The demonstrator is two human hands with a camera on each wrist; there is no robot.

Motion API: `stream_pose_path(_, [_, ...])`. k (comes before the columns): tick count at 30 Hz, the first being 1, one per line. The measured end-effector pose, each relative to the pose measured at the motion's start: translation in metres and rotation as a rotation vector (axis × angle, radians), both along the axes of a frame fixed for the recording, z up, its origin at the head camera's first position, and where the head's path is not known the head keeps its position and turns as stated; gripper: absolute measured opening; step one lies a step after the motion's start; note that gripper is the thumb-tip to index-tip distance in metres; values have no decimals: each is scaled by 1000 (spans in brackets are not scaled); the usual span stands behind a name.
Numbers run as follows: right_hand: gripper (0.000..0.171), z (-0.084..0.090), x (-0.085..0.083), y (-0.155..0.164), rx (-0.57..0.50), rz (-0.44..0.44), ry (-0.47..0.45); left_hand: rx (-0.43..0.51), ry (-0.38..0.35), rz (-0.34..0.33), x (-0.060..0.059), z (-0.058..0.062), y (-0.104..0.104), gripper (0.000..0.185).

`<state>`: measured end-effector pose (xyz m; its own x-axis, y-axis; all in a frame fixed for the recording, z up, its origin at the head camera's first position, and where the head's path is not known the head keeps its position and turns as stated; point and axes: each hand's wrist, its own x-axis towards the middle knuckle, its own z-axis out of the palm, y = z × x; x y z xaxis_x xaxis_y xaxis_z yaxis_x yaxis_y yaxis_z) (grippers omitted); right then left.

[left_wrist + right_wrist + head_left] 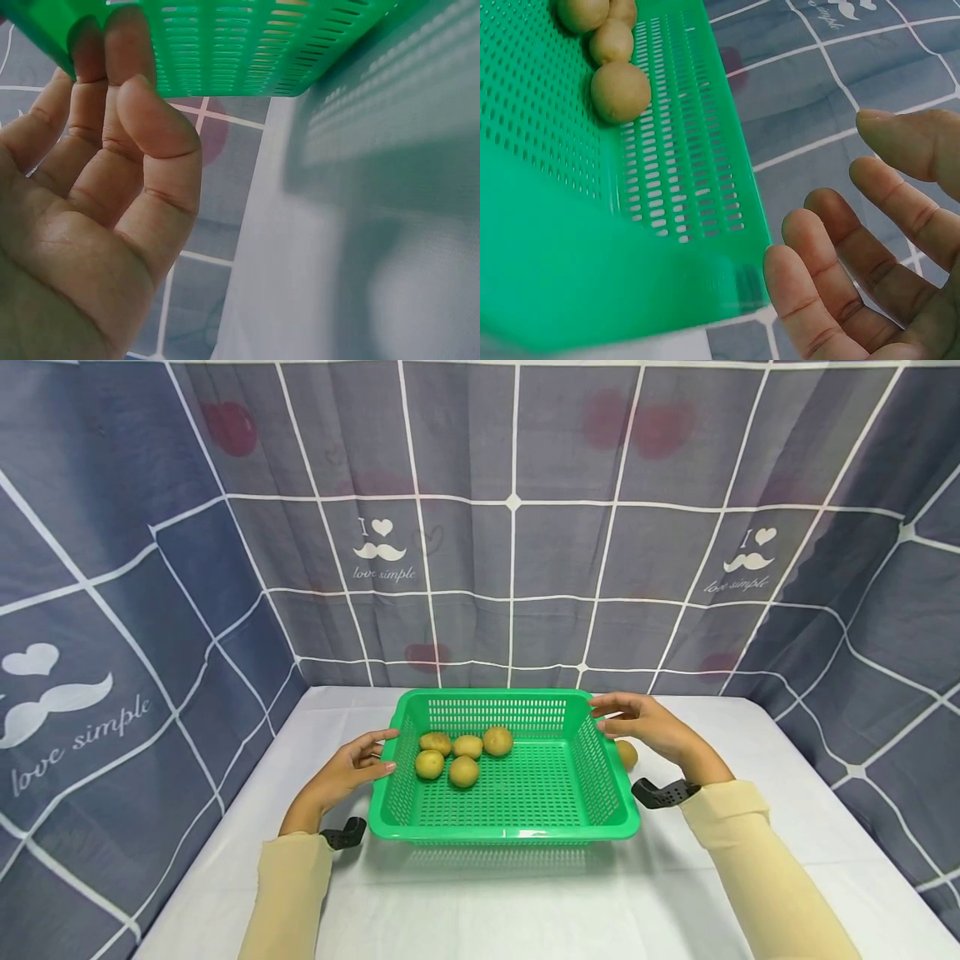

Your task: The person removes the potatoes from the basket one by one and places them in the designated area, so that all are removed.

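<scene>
A green slotted plastic basket (517, 831) stands on a white table and holds several small potatoes (465, 752) near its far left. My left hand (378, 752) is at the basket's left rim. In the left wrist view its nearly straight fingers (112, 75) reach up to the basket's rim (247, 45), which hides the fingertips. My right hand (611, 714) hovers by the far right corner with fingers spread. In the right wrist view this hand (840, 225) sits just beside the basket wall (555, 247), apart from it, with potatoes (619, 90) visible inside.
One loose potato (627, 753) lies on the white tablecloth (525, 902) just outside the basket's right wall, under my right hand. A blue-grey checked curtain (510, 568) closes off the back and both sides. Bare cloth lies in front of the basket.
</scene>
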<state>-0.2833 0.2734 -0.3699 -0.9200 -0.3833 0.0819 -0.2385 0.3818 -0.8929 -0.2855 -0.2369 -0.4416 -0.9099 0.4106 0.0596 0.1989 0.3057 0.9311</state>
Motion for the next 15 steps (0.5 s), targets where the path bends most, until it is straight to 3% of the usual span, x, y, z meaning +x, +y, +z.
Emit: stream_pose_path(15, [54,-2,-11,-26,-53,28,-103,8,3,-3,-1,-1,-1,65])
